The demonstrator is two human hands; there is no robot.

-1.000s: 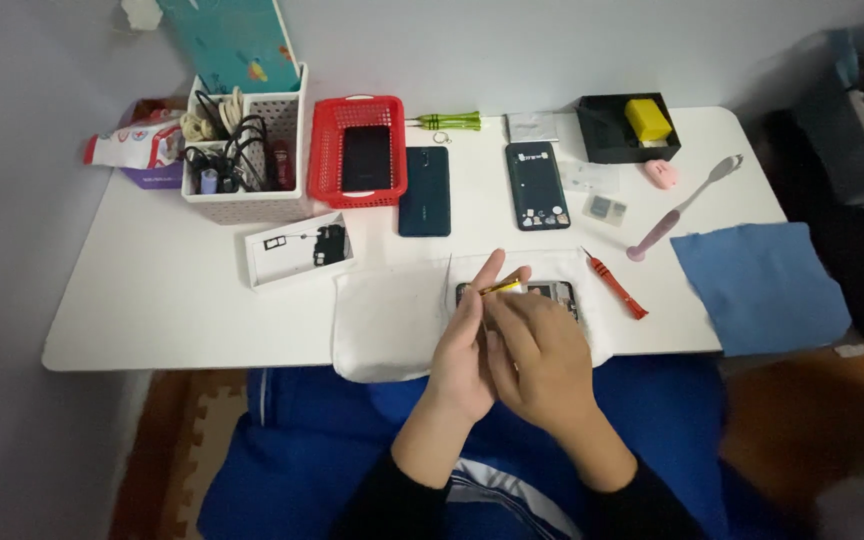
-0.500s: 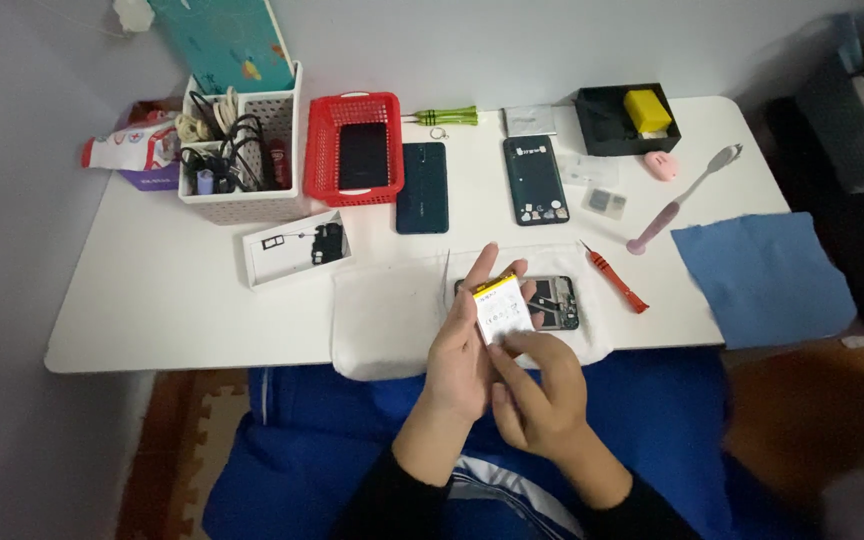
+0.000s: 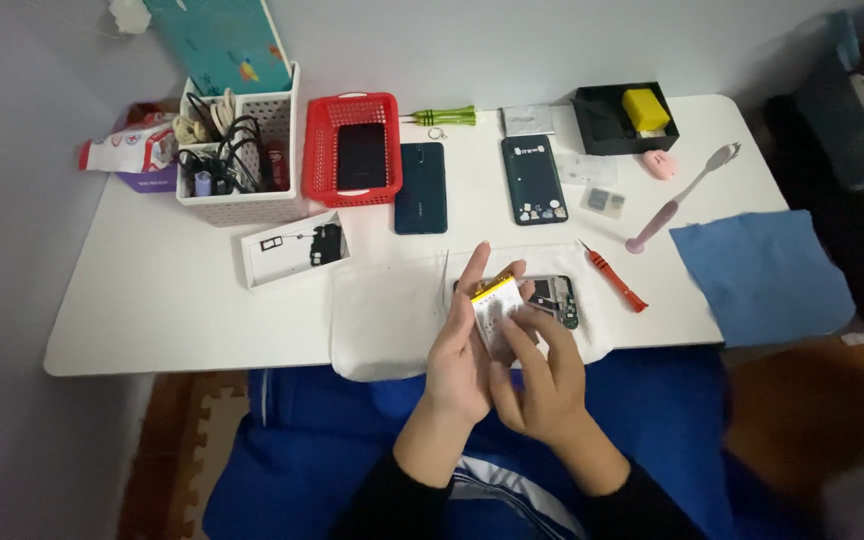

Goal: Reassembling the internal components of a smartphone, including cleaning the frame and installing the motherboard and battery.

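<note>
Both hands [image 3: 507, 360], battery [image 3: 494, 305] held between

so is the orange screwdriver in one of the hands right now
No, the orange screwdriver lies on the table, while the left hand and right hand hold a small battery.

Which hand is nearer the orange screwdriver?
Right. The right hand lies just below-left of the orange screwdriver; the left hand, with the battery, is farther left.
</note>
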